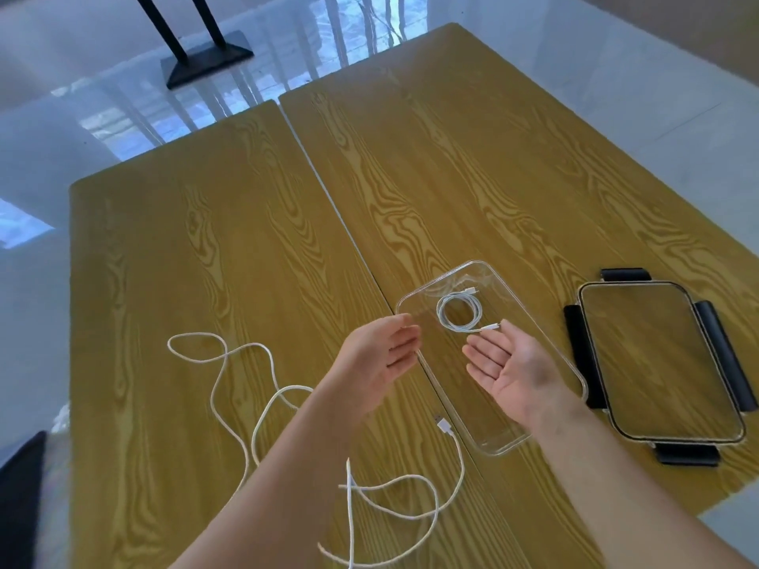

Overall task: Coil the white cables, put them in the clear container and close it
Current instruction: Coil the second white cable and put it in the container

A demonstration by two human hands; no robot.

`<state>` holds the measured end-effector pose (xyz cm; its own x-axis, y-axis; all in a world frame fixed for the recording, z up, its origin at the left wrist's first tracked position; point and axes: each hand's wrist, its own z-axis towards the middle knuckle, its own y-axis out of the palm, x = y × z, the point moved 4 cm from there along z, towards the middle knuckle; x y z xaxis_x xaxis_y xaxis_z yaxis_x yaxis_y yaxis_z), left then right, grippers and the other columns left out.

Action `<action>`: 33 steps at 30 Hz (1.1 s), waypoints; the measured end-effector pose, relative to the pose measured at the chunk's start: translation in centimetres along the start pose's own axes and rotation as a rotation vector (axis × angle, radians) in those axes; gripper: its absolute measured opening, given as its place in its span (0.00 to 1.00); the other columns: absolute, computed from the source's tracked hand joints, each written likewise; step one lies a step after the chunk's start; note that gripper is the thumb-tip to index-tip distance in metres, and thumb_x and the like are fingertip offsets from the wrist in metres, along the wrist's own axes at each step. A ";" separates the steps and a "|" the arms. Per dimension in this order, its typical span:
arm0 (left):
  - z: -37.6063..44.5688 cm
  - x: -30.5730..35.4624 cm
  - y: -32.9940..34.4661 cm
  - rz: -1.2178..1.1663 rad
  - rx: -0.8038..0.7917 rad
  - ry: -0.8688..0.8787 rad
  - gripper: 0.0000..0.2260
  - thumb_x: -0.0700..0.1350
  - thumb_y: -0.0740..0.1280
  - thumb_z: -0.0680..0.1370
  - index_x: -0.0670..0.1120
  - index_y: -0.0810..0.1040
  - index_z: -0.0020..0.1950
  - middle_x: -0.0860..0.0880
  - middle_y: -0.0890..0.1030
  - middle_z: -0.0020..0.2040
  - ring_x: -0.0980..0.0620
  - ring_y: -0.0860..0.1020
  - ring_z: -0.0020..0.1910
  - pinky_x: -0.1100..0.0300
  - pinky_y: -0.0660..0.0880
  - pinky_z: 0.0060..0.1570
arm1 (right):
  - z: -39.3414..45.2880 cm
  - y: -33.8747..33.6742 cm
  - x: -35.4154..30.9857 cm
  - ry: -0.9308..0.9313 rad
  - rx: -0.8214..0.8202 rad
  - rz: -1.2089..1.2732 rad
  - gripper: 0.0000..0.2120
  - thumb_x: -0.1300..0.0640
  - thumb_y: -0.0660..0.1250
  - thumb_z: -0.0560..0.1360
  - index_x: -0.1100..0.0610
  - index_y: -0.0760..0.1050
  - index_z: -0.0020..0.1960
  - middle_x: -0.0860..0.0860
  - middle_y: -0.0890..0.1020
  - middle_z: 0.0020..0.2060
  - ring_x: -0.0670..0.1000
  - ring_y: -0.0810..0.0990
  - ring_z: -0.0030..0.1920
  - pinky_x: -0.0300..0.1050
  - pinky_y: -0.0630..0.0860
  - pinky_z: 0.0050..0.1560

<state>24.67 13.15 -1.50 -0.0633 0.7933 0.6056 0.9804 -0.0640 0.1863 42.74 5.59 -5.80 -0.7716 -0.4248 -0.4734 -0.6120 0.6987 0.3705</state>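
A clear container [509, 443] lies open on the wooden table, right of centre. Inside its far end rests a small coiled white cable [459, 313]. My right hand [507, 369] hovers palm-up over the container's middle, fingers apart, its fingertips close to the coil's plug end. My left hand [380, 355] is open too, held above the container's left rim and holding nothing. A long white cable [246, 408] sprawls uncoiled across the table to the left and near me, its USB plug [443, 425] beside the container.
The container's clear lid [657, 359] with black clip flaps lies flat to the right of the container. A seam [328, 190] splits the two wooden tabletops. A black stand base [205, 59] sits on the glossy floor beyond the table.
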 end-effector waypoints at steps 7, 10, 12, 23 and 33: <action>-5.0 -2.1 -8.6 -0.187 0.080 0.066 0.09 0.43 0.68 0.79 0.41 0.83 0.55 0.42 0.87 0.51 0.47 0.86 0.48 0.55 0.81 0.47 | -4.4 2.6 1.5 -0.056 -0.070 -0.088 0.17 0.50 0.61 0.82 0.61 0.79 0.59 0.57 0.86 0.55 0.56 0.85 0.56 0.52 0.79 0.57; -7.1 -3.3 -12.7 -0.263 0.115 0.094 0.09 0.43 0.68 0.78 0.41 0.84 0.54 0.41 0.87 0.51 0.46 0.87 0.47 0.55 0.82 0.45 | -6.1 4.0 3.2 -0.056 -0.115 -0.125 0.17 0.50 0.62 0.82 0.61 0.80 0.59 0.57 0.87 0.52 0.56 0.86 0.54 0.52 0.79 0.57; -8.2 -4.1 -15.1 -0.300 0.127 0.107 0.08 0.42 0.68 0.78 0.40 0.84 0.52 0.40 0.86 0.51 0.45 0.86 0.47 0.54 0.83 0.43 | -6.9 4.6 4.5 -0.055 -0.134 -0.142 0.17 0.50 0.62 0.82 0.62 0.80 0.59 0.58 0.87 0.52 0.56 0.86 0.54 0.52 0.80 0.55; -12.0 -10.2 -25.7 -0.257 0.307 0.129 0.08 0.41 0.66 0.81 0.41 0.84 0.53 0.44 0.86 0.43 0.49 0.85 0.42 0.55 0.82 0.47 | -8.7 6.0 12.4 0.023 -0.187 -0.379 0.16 0.52 0.62 0.82 0.63 0.80 0.59 0.60 0.87 0.51 0.57 0.87 0.50 0.50 0.81 0.49; -12.6 -16.6 -31.5 0.178 0.491 0.131 0.04 0.40 0.69 0.78 0.47 0.83 0.47 0.47 0.85 0.41 0.51 0.81 0.38 0.58 0.80 0.41 | -9.3 8.8 20.9 0.100 -0.241 -0.757 0.09 0.58 0.65 0.81 0.61 0.81 0.56 0.60 0.87 0.50 0.57 0.86 0.49 0.48 0.83 0.47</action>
<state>-7.50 -5.58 -7.68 0.1195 0.7116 0.6923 0.9480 0.1253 -0.2924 19.64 -2.53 -5.00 -0.1369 -0.7913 -0.5959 -0.9875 0.0617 0.1449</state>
